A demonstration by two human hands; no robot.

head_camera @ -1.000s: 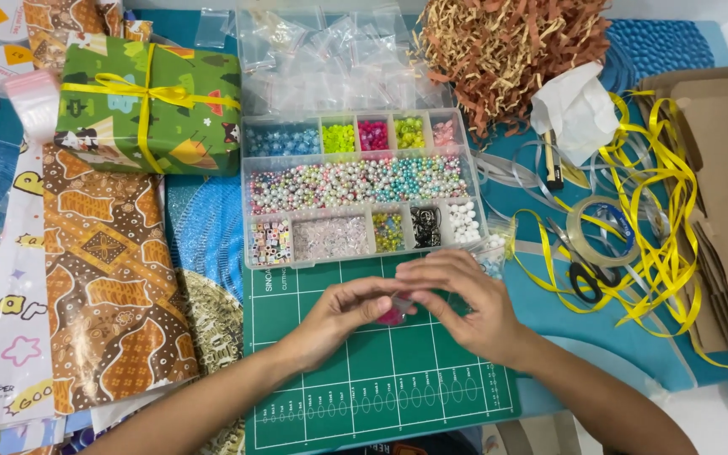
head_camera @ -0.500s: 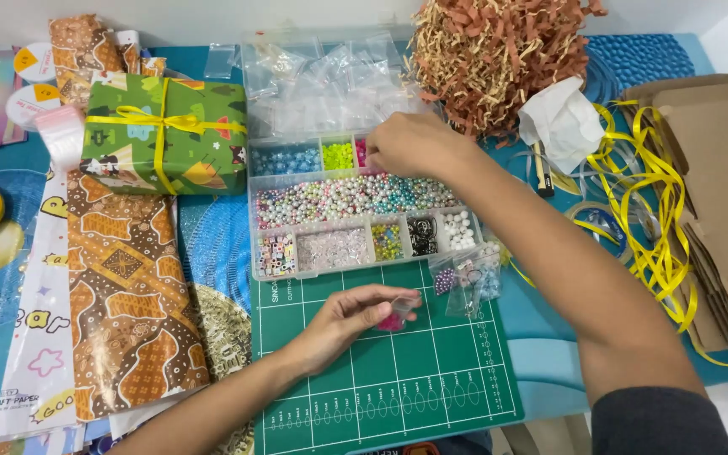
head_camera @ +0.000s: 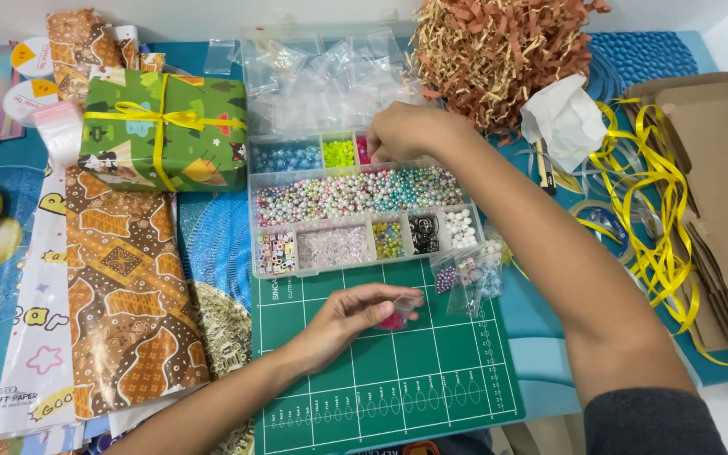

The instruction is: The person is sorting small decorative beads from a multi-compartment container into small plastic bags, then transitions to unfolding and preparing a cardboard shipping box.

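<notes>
A green gift box [head_camera: 162,139] wrapped in printed paper and tied with yellow ribbon sits at the upper left beside the clear plastic bead organizer [head_camera: 364,206], whose compartments hold glossy round beads in blue, lime, pink and pastel mixes. The left hand [head_camera: 351,320], over the green gridded cutting mat [head_camera: 381,379], has its grip pinching a small clear bag of pink beads [head_camera: 398,316]. The right hand [head_camera: 410,131] reaches into the organizer's top-row pink compartment, fingertips hidden, so its grip cannot be made out.
</notes>
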